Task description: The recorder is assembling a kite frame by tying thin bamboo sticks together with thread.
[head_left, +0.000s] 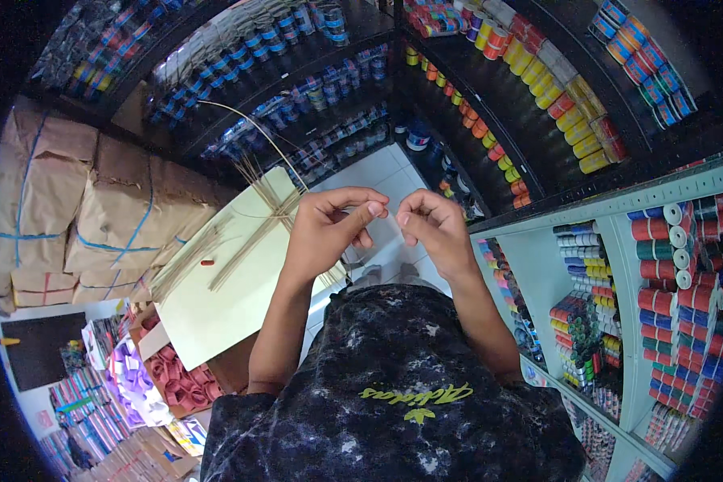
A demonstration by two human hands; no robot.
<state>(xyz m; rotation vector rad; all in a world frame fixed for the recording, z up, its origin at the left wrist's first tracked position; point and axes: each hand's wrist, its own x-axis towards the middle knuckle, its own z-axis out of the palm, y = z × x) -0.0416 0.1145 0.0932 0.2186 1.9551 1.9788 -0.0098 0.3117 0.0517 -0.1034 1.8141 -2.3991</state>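
My left hand (335, 229) is raised in front of my chest, thumb and forefinger pinched together. Close beside it, my right hand (436, 233) has its fingers curled in a pinch too, the tips nearly meeting the left ones. Whatever lies between the fingertips is too small to make out. A long, thin, pale strip (259, 128) arcs down to the back of my left hand; I cannot tell whether that hand holds it. Several thin cane-like strips (253, 249) lie crossed on a pale yellow board (209, 309), near a small red object (207, 263).
Brown paper parcels (120, 209) tied with blue cord are stacked at left. Below the board, a cardboard box (231, 365) holds pinkish-red rolls. Dark shelves (490, 112) with coloured spools stand ahead; a pale green rack (518, 233) of spools is at right. White floor tiles (377, 173) show beyond my hands.
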